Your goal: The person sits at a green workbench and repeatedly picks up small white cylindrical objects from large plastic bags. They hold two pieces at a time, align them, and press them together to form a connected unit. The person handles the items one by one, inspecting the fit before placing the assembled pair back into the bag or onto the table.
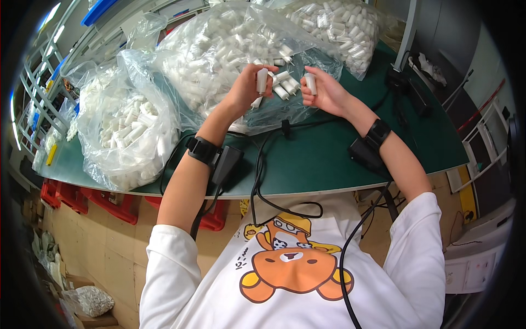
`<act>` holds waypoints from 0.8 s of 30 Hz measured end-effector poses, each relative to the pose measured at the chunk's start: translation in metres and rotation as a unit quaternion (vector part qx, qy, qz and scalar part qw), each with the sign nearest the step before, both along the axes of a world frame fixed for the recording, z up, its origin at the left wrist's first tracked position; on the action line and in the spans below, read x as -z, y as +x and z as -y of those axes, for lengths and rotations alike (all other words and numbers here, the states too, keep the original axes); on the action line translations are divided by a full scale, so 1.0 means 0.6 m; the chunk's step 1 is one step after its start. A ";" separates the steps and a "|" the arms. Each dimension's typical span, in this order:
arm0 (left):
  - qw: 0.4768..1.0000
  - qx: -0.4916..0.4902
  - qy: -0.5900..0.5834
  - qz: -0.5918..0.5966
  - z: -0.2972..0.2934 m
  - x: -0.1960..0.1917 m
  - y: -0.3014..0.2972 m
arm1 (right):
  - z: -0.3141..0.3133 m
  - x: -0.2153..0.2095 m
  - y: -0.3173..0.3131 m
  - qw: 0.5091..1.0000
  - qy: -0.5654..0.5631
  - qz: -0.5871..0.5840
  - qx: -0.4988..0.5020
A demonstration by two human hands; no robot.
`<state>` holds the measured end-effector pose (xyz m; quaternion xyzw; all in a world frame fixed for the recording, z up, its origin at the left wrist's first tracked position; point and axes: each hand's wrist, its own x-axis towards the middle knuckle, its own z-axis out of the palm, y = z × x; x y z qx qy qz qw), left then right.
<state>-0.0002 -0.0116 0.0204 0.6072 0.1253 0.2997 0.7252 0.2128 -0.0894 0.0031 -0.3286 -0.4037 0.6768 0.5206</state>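
My left hand [249, 88] is closed round a small white plastic cylinder [262, 80], held upright over the mouth of a large clear bag. Opposite it, my right hand [327, 92] grips another white cylinder [310, 84], tilted slightly, between thumb and fingers. Between and just beyond my hands lie several loose white cylinders [284, 88], some with a thin pin at one end, on the clear plastic. The large clear bag [213, 60] behind my left hand is heaped with the same white pieces. Both wrists wear black straps with boxes.
An open clear bag of white cylinders [129, 129] stands at the table's left; another full bag [350, 33] sits at the back right. Black cables [260, 159] cross the green table [323, 170] and hang over its front edge. Red stools [112, 203] are underneath.
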 end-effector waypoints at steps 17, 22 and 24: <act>0.997 -0.046 0.035 -0.049 0.023 -0.002 0.003 | 0.005 0.005 -0.007 0.995 0.064 0.067 -0.032; 1.000 -0.016 0.002 -0.023 0.015 -0.006 -0.001 | 0.011 -0.010 -0.012 0.993 0.059 0.092 -0.037; 0.999 -0.023 0.026 -0.033 0.016 -0.005 -0.002 | 0.006 -0.007 -0.006 0.994 0.045 0.071 -0.067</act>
